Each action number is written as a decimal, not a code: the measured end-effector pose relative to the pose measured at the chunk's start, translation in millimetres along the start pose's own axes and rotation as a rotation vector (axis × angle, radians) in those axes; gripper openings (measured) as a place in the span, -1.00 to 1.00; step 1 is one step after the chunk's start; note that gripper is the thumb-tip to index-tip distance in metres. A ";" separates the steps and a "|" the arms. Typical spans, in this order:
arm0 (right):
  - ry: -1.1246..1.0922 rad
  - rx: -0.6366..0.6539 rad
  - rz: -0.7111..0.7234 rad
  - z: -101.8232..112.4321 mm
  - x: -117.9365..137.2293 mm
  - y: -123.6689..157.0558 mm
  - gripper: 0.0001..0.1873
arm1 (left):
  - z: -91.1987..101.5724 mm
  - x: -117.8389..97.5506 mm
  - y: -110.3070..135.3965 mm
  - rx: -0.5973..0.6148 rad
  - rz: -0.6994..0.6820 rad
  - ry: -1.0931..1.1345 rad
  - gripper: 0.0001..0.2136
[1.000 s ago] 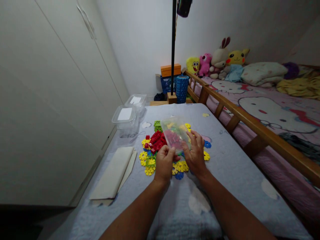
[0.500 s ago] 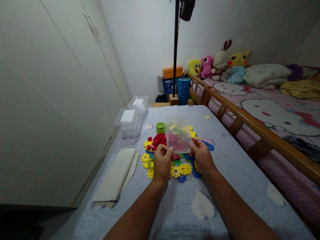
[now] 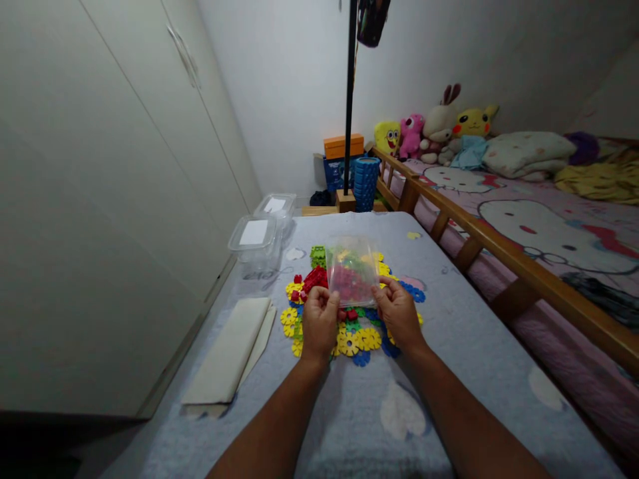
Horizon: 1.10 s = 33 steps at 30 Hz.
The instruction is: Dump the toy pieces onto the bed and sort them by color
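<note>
Both hands hold a clear plastic container [image 3: 352, 268] tilted up above a pile of toy pieces. My left hand [image 3: 319, 320] grips its near left corner with fingers curled. My right hand [image 3: 398, 314] pinches its near right corner. Beneath it, red blocks [image 3: 312, 279], green pieces [image 3: 316, 253] and yellow and blue flower-shaped discs [image 3: 357, 341] lie spread on the grey-blue blanket [image 3: 379, 412].
Two lidded clear tubs [image 3: 254, 243] stand at the blanket's left edge, with a folded white cloth [image 3: 230, 352] nearer me. White cupboard doors run along the left. A wooden bed rail [image 3: 499, 249] borders the right. A black pole [image 3: 348, 100] stands at the far end.
My right hand slid from the container's side down to its near right corner. Both hands have drawn the container upright over the pile.
</note>
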State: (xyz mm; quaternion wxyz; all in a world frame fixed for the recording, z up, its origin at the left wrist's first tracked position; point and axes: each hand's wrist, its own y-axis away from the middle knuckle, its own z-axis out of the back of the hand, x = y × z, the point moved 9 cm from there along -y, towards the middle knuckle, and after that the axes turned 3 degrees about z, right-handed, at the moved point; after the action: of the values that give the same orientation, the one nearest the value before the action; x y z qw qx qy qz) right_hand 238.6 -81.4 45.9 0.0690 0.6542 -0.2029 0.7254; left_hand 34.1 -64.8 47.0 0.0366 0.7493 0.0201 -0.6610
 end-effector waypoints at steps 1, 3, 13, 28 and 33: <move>0.035 0.005 0.014 -0.3 1.0 1.1 -0.53 | 0.9 1.0 -1.0 -0.005 -0.001 0.011 -0.75; 0.072 0.017 0.030 -1.9 2.4 3.1 -0.51 | 2.4 2.0 -2.4 -0.016 -0.008 0.014 -0.74; -0.136 0.037 0.002 -10.1 -0.8 5.1 -0.61 | 11.1 -11.0 -4.9 -0.074 -0.153 -0.219 -0.75; -0.304 0.038 -0.091 -14.0 -4.4 2.9 -0.55 | 9.4 -9.5 -5.0 -0.048 -0.139 -0.245 -0.77; -0.308 0.030 -0.132 -13.3 -3.6 3.8 -0.51 | 8.4 -5.6 -4.6 -0.041 -0.094 -0.245 -0.78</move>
State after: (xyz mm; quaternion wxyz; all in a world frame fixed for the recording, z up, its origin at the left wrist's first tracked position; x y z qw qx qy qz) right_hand 225.5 -79.2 40.8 0.0747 0.7706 -0.1566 0.6133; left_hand 24.7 -60.8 51.4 0.0231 0.6603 0.0642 -0.7479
